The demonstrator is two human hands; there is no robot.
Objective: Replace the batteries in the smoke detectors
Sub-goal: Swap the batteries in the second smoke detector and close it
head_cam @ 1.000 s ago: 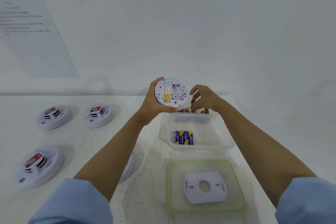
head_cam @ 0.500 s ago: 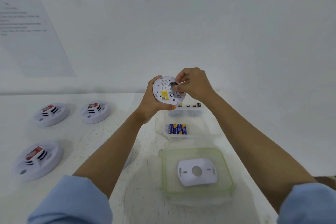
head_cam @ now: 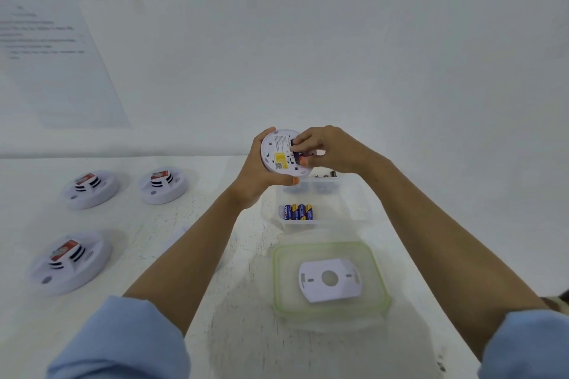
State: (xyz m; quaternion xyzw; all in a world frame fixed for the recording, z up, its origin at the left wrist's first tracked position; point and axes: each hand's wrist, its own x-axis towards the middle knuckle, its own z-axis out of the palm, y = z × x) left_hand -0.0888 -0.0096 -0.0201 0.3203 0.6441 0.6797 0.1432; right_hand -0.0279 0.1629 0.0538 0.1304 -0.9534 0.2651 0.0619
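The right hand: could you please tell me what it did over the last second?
The right hand rose from the far tray to the back of the held smoke detector, where it pinches a battery. The left hand still grips that detector; the three table detectors, spare batteries and mounting plate stayed put.

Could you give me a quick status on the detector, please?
Left hand grips smoke detector. Right hand pinches battery at its compartment. Nothing obstructing.
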